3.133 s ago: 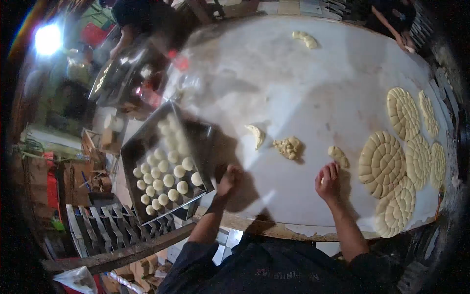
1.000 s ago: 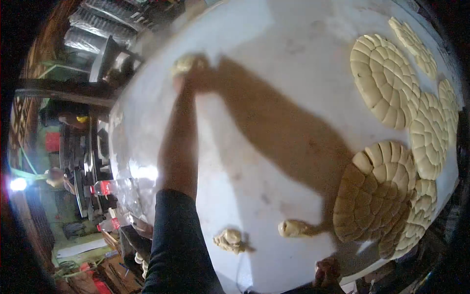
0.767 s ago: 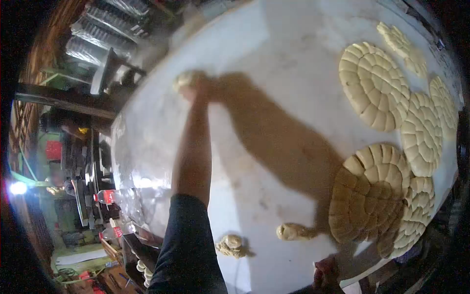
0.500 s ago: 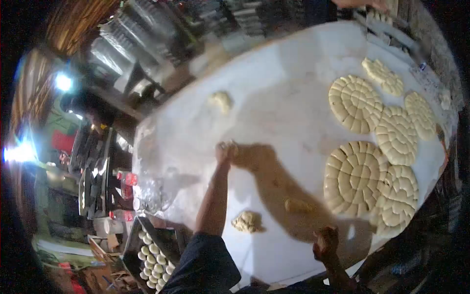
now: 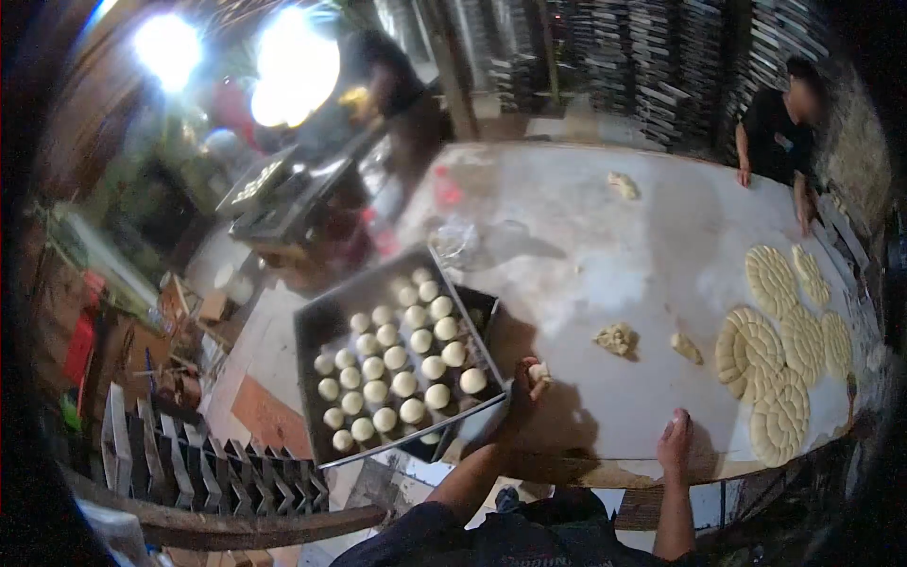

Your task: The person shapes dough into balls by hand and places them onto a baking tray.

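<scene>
My left hand (image 5: 521, 395) is in shadow by the right edge of a dark metal tray (image 5: 463, 416). Its fingers are closed around a small pale lump that looks like dough (image 5: 539, 376). Rows of round dough balls (image 5: 403, 384) fill the tray. Above the table's near edge, my right hand (image 5: 675, 440) has its fingers curled in; whether anything is inside is hidden. Beyond the hands, a rough dough lump (image 5: 616, 339) and a smaller dough piece (image 5: 686, 348) lie on the white table (image 5: 605, 406).
Scored rounds of dough (image 5: 777, 413) cover the table's right end. A dough scrap (image 5: 623, 185) lies at the far side, where a person in black (image 5: 777, 132) stands. A plastic bag (image 5: 455, 242) sits behind the tray. Stacked metal trays (image 5: 213, 463) stand lower left.
My view has swung left and up, bringing the whole ball tray and the far person into sight. My left hand has moved back from mid-table to beside the tray. My right hand stays near the front edge.
</scene>
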{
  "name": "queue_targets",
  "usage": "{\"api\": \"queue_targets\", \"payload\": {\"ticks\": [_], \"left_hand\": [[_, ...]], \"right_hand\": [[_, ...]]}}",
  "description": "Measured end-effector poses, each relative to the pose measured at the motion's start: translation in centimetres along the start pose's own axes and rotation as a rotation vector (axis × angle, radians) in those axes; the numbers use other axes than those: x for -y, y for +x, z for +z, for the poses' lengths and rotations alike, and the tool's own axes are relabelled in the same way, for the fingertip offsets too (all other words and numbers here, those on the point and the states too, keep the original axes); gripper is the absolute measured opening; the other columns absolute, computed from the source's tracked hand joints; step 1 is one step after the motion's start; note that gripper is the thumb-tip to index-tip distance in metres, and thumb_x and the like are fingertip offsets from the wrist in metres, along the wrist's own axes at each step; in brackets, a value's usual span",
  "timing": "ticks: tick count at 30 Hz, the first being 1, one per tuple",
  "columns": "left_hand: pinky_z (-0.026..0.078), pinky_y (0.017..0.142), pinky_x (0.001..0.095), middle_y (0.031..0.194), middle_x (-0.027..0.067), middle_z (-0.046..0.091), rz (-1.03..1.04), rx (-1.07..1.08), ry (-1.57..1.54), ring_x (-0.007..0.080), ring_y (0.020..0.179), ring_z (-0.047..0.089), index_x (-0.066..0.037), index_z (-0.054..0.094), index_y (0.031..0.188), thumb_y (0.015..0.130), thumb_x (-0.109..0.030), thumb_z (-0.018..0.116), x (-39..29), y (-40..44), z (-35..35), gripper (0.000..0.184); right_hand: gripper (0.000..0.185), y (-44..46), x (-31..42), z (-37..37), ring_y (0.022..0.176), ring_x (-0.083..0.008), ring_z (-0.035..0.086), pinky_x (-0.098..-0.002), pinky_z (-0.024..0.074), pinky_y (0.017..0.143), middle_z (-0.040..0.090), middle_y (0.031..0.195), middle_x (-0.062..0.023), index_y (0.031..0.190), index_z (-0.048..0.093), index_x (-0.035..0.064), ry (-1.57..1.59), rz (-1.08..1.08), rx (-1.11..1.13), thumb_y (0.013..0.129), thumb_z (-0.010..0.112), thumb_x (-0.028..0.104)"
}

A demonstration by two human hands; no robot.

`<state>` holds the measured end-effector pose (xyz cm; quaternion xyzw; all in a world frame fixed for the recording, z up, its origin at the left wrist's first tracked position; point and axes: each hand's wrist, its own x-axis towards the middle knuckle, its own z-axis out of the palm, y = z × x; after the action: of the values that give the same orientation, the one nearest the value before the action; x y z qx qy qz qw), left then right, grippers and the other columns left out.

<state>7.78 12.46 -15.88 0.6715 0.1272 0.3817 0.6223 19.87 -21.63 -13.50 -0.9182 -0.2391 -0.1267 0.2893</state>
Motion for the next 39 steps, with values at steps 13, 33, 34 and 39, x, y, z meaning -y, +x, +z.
{"api": "queue_targets", "payload": {"ticks": [13,33,34,39], "left_hand": [[0.044,0.080,0.0407,0.093,0.0102,0.057,0.108,0.536,0.822,0.0280,0.088,0.053,-0.008,0.057,0.097,0.084,-0.032,0.065,-2.9,-5.8,-3.5,0.028],[0.042,0.082,0.0419,0.090,0.0073,0.061,0.181,0.288,1.017,0.0280,0.087,0.057,-0.012,0.063,0.086,0.076,-0.020,0.067,-4.1,3.8,6.1,0.014],[0.042,0.082,0.0417,0.090,0.0069,0.061,0.149,0.347,1.008,0.0282,0.088,0.056,-0.011,0.063,0.086,0.075,-0.019,0.067,-5.0,3.1,7.6,0.014],[0.042,0.094,0.0414,0.100,0.0100,0.059,0.185,0.483,0.982,0.0287,0.102,0.055,-0.009,0.061,0.105,0.081,-0.022,0.068,-4.1,-5.2,3.9,0.028]], "right_hand": [[0.023,1.6,-1.7,-3.4,0.087,-0.0411,0.044,-0.0534,0.0356,0.080,0.048,0.091,-0.0203,0.086,0.048,0.0004,0.032,-0.600,0.350,0.082,0.058,0.021],[0.011,10.6,4.7,2.2,0.093,-0.0370,0.052,-0.0561,0.0414,0.087,0.054,0.086,-0.0177,0.080,0.054,0.0004,0.149,-0.423,0.326,0.074,0.056,0.010],[0.012,9.8,5.0,2.0,0.093,-0.0371,0.052,-0.0561,0.0416,0.088,0.054,0.086,-0.0176,0.080,0.054,0.0000,0.165,-0.446,0.360,0.074,0.057,0.010],[0.014,6.8,-0.4,0.5,0.095,-0.0382,0.053,-0.0542,0.0413,0.095,0.054,0.087,-0.0179,0.083,0.055,-0.0004,0.201,-0.665,0.555,0.075,0.058,0.011]]}}
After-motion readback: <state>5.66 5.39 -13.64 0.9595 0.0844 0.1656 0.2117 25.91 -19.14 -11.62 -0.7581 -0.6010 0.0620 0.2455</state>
